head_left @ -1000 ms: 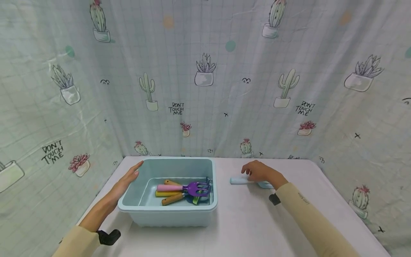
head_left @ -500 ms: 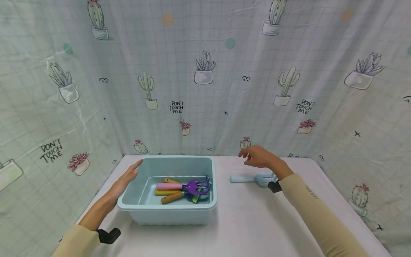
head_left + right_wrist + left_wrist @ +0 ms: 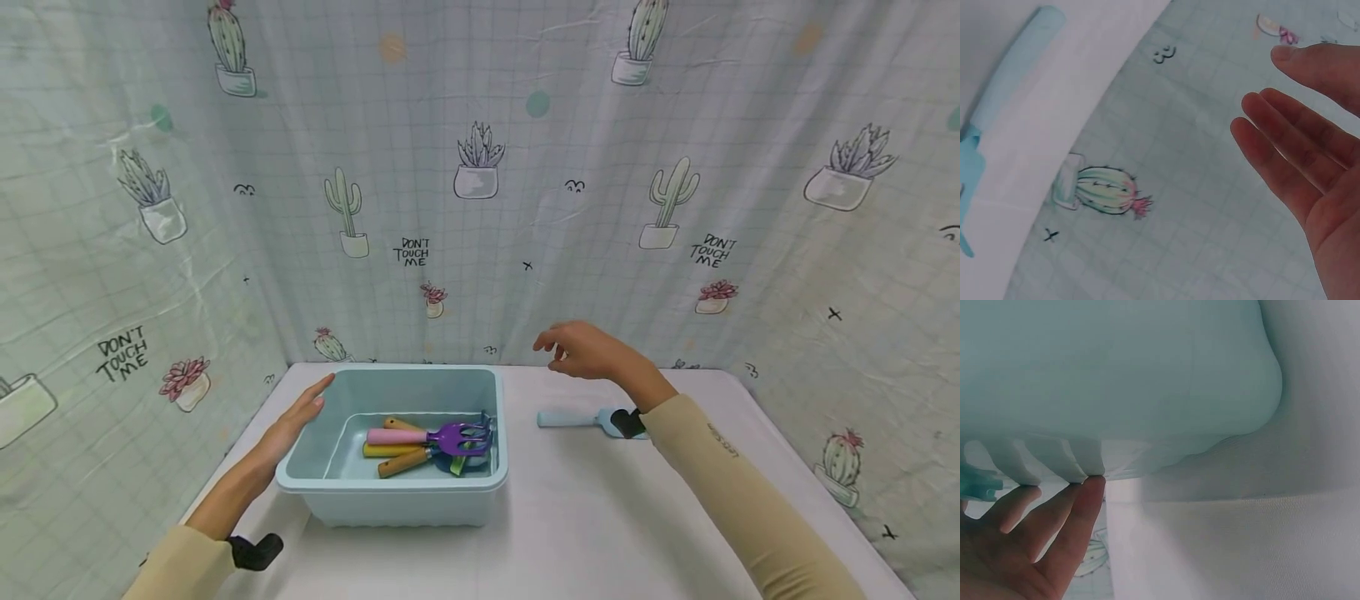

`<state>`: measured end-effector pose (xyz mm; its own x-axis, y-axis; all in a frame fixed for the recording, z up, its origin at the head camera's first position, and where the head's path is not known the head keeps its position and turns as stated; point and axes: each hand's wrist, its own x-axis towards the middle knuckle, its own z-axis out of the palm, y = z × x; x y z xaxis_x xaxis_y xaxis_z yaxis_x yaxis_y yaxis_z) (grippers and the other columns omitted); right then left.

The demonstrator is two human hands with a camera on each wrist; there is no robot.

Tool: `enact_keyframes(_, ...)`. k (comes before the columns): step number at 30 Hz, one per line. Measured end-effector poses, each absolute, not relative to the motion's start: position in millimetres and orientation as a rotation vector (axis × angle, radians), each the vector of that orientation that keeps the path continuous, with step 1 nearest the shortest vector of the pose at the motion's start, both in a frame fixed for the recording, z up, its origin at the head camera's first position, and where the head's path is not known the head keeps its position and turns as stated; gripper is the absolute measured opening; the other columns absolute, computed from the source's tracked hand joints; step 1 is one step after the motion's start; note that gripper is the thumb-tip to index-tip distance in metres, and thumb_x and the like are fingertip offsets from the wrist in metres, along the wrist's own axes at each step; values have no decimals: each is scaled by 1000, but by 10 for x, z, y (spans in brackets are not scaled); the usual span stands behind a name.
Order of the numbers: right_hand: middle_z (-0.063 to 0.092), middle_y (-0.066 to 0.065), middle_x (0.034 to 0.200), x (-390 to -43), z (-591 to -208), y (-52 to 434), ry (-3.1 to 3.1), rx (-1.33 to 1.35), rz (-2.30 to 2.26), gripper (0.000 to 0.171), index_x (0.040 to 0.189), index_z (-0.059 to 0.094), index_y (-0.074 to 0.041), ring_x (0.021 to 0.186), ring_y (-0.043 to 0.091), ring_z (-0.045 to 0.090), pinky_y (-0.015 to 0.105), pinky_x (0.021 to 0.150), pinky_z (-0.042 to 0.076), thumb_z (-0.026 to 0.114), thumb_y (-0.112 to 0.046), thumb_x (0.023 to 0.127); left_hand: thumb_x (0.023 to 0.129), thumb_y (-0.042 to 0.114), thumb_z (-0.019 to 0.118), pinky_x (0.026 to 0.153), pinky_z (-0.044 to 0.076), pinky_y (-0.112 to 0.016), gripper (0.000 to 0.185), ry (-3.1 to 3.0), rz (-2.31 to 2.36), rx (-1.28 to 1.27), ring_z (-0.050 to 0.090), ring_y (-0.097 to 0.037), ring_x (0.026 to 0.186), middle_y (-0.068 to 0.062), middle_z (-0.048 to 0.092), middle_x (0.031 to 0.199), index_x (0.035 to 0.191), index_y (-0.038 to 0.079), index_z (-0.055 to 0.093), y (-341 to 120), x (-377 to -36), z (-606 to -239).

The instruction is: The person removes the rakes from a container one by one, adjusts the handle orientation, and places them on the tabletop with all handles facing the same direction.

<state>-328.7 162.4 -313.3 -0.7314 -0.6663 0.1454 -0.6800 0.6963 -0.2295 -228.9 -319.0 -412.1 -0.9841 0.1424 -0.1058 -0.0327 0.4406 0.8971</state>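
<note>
My left hand (image 3: 288, 427) rests with extended fingers along the left side of a light blue plastic bin (image 3: 390, 485); the left wrist view shows its fingertips touching the wall. Inside the bin lies a pile of garden hand tools. On top is a purple hand fork (image 3: 457, 437) with a pink handle; wooden handles (image 3: 401, 462) and a yellow handle (image 3: 386, 450) show beneath it. A light blue hand fork (image 3: 566, 418) lies on the table right of the bin, its tines partly hidden by the right wrist's camera. Above it hovers my right hand (image 3: 588, 350), holding nothing, fingers loosely bent.
The white table (image 3: 570, 533) is enclosed at the back and sides by a curtain (image 3: 517, 317) printed with cacti. The table's back edge runs close to the curtain, just behind the bin.
My right hand has risen from the light blue hand fork's handle and shifted up and to the left. The fork stays on the table. My left hand and the bin have not moved.
</note>
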Motion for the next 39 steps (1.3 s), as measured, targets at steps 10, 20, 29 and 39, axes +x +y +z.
enact_keyframes(10,72,7,118,-3192,-2940,1396,-2777,1216,381,28,121,74,-12,100,25,73,36,84,62,71,-7,94,111,54,25,118,25,-75,66,2525,1585,114,8,-54,157,-17,-2,175,168,32,1,-3194,-2300,-4123)
enact_keyframes(20,72,4,118,-3138,-2811,1244,-2792,1217,341,29,123,74,-15,103,24,72,35,85,61,74,-12,94,111,54,25,119,18,-76,66,2550,1564,113,5,-53,158,-16,-4,175,168,31,1,-3182,-2336,-4114)
enact_keyframes(29,73,4,122,-3064,-2694,1079,-2800,1244,290,30,123,75,-17,104,24,72,33,85,62,77,-17,93,110,57,24,120,18,-75,67,2539,1544,52,6,-52,159,-15,-3,175,167,34,-1,-3174,-2301,-4100)
enact_keyframes(39,72,2,120,-3008,-2649,887,-2798,1294,224,31,125,74,-19,103,19,71,34,86,61,76,-20,94,110,57,24,120,19,-75,67,2545,1538,56,5,-52,159,-15,-3,175,167,34,0,-3171,-2314,-4110)
